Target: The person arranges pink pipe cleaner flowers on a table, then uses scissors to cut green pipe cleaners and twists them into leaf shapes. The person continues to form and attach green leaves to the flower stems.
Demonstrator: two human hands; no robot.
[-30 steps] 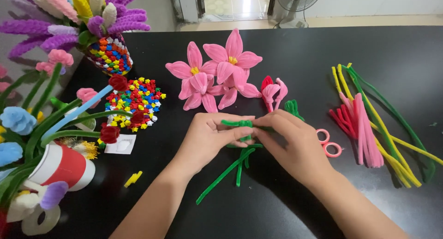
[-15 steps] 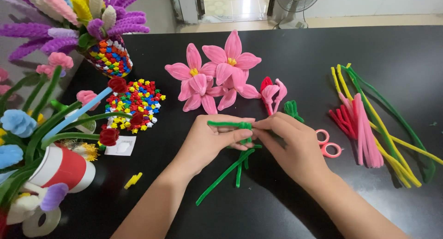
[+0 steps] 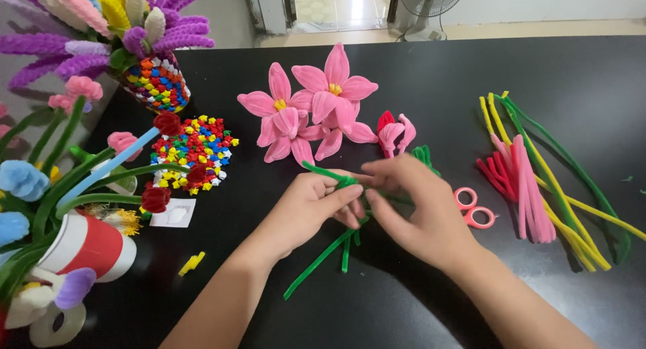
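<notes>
Both of my hands meet over the middle of the black table (image 3: 471,59). My left hand (image 3: 309,204) pinches a bundle of green pipe cleaners (image 3: 323,255), whose stems trail down toward me. My right hand (image 3: 420,207) grips the same green bundle from the right, fingers curled around it. One green end sticks out up-left above my left fingers. Just beyond my hands lie pink pipe-cleaner flowers (image 3: 316,107) with yellow centres and a small red and pink bud (image 3: 393,130).
Loose pink, yellow and green pipe cleaners (image 3: 538,174) lie at the right, with pink-handled scissors (image 3: 474,211) beside my right hand. At the left stand a red and white pot (image 3: 91,248) of craft flowers, a bead-covered vase (image 3: 158,83) and a multicoloured bead piece (image 3: 195,147).
The free green end has swung from lying level above my left hand to pointing up-left. My hands stay together on the bundle, fingers shifting slightly.
</notes>
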